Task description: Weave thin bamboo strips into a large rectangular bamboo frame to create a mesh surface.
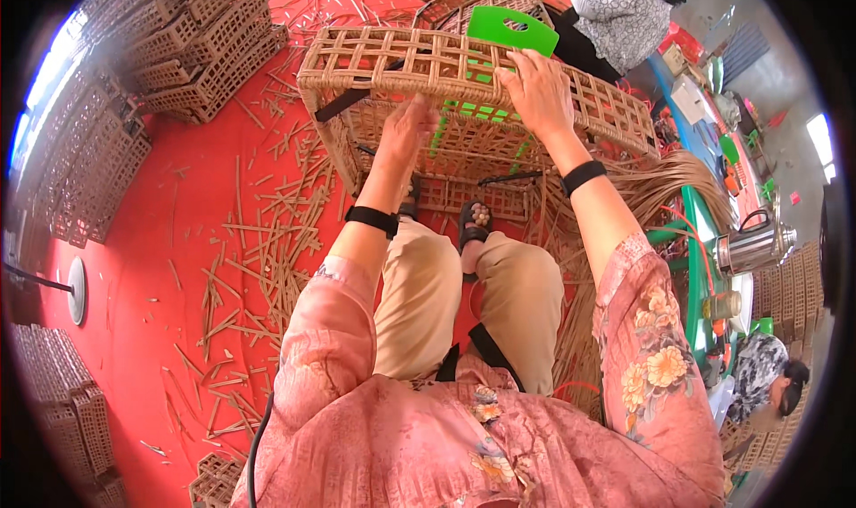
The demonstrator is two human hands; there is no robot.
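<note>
Basket (pixel 450 87) at the green seat (pixel 513 31); right hand (pixel 540 95) grasping rim; left hand (pixel 407 133) blurred, cannot tell. Risk: if right hand slips, basket could tip off the seat.

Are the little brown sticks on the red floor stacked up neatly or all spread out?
Spread out: left of the person's legs, the brown sticks lie loose, pointing many different ways across the red floor.

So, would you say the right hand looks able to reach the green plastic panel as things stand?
Probably yes: the right hand rests on the woven basket, close to the green plastic panel, whose upper part shows uncovered beyond the weave.
</note>
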